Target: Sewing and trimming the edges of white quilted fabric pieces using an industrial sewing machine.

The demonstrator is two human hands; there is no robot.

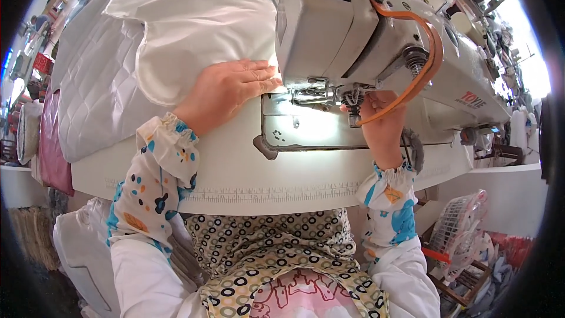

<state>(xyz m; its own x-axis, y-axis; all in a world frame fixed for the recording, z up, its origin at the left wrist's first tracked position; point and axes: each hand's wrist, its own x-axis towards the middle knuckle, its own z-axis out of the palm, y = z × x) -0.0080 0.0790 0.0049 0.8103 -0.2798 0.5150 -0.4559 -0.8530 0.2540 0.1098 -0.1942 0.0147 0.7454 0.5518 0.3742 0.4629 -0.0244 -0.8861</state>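
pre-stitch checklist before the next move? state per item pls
1. Left hand flat on the white fabric: ok.
2. Fabric edge reaches the presser foot: cannot tell, glare.
3. Right hand clear of the needle area: not ok, fingers sit right beside it.
4. Orange strap clear of the right hand: not ok, it crosses over it.
5. Sewing machine work light on: ok.

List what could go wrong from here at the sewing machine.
1. The left hand lies flat on the white fabric with its fingertips close beside the presser foot; a slip could bring them under the needle.
2. The right hand reaches up under the machine head, against the orange belt, which might catch it.
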